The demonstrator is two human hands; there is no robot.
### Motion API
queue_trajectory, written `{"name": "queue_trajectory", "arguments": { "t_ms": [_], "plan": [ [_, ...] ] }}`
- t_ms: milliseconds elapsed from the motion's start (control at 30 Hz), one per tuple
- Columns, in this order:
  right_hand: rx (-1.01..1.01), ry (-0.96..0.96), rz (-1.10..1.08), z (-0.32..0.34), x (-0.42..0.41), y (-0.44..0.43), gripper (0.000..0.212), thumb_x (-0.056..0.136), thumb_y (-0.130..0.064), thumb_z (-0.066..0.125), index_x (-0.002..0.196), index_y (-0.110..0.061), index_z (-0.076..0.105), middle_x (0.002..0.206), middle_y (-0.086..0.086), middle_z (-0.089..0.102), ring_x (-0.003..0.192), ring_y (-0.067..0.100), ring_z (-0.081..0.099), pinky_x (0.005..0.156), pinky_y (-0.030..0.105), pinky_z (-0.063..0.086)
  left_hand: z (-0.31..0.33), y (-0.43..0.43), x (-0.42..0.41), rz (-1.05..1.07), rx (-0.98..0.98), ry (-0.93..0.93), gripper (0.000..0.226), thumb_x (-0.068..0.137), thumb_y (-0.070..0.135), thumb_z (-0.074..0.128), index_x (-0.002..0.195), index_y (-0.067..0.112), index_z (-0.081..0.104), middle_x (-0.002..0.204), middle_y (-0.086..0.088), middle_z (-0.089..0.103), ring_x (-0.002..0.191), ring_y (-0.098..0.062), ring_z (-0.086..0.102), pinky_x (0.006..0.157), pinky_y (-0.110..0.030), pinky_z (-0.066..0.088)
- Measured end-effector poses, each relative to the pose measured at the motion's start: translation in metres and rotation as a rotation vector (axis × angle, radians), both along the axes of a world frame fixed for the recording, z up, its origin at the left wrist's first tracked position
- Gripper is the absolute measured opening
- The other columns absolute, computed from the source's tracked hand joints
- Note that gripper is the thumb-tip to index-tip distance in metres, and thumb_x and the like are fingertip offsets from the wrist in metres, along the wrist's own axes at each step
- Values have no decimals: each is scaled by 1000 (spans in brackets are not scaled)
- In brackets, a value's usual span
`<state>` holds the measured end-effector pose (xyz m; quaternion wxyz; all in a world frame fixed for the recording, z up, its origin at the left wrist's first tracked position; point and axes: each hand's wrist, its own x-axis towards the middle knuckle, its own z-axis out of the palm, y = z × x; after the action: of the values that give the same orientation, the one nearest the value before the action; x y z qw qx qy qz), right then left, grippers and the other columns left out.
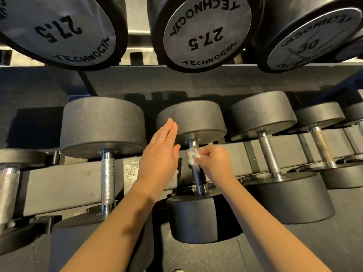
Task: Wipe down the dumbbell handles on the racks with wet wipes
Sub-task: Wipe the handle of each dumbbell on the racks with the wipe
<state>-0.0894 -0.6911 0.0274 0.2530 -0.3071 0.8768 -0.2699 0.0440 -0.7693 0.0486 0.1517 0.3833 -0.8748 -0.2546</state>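
White wipe [193,158] (crumpled), black dumbbells [191,122]

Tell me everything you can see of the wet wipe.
The wet wipe is white, thin and crumpled into a small wad, slightly translucent at its lower edge. The right hand pinches it and presses it against the upper part of the middle dumbbell's handle, near the far head. How far it wraps round the handle cannot be seen.
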Motion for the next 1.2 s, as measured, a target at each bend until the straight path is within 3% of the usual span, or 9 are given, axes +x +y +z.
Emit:
{"name": "queue_trajectory", "arguments": {
  "t_ms": [133,333,433,533,600,667,867,1067,1200],
  "plan": [
    [-76,-40,-109,-2,-3,-12,16,87,-23,67,99,-14,72,90,1,68,78,12,60,54,13,33,1,-1,1,-8,-1,-14,59,101,26,40,152,23,10,160,9,6,145,-8,10,114,-24,18],
    [44,52,8,-4,-2,11,38,84,-23,70,53,-24,48,57,-3,50,53,10,44,48,16,27,-1,0,1,-2,-1,-2,59,101,26,39,152,23,11,160,9,7,145,-7,11,112,-21,16],
    [2,-2,-17,2,-4,-1,7,86,-20,67,88,-14,67,80,1,63,67,9,54,52,14,32,0,0,0,-7,-8,-11,58,101,26,40,152,23,11,160,8,7,145,-8,11,114,-24,18],
    [-26,-8,-33,3,-1,-3,31,88,-16,63,118,-10,60,107,7,65,90,17,59,67,15,38,0,-1,0,-8,-13,-16,59,101,25,40,152,22,11,160,8,7,145,-9,11,113,-23,16],
    [6,9,6,2,-2,5,3,87,-13,62,88,-10,64,83,5,62,70,12,51,53,9,32,1,0,1,-10,-16,-14,59,101,25,40,152,22,11,160,8,7,145,-8,10,111,-20,14],
    [50,-5,22,1,-5,7,31,85,-10,63,58,-15,49,59,-2,46,53,8,39,46,9,34,1,0,1,-10,-20,-8,59,101,24,40,152,22,11,160,7,7,145,-8,10,111,-19,12],
    [-94,-79,-117,-2,-5,-10,8,87,-16,66,87,-9,70,66,-6,55,58,1,46,44,7,35,0,0,0,-10,-22,-10,59,101,24,40,152,22,10,160,8,6,145,-8,9,110,-19,10],
    [169,79,70,5,0,8,32,87,-13,62,56,-9,54,56,-1,43,52,11,40,45,16,27,0,2,-1,6,5,6,59,101,24,40,152,22,10,160,9,6,145,-8,10,108,-19,12],
    [40,9,-4,7,-2,-7,39,86,-12,63,51,-13,46,50,-2,36,46,10,33,45,18,22,1,2,-1,13,24,2,59,101,25,40,152,22,10,160,8,6,145,-10,11,113,-26,20]
  ]
}}
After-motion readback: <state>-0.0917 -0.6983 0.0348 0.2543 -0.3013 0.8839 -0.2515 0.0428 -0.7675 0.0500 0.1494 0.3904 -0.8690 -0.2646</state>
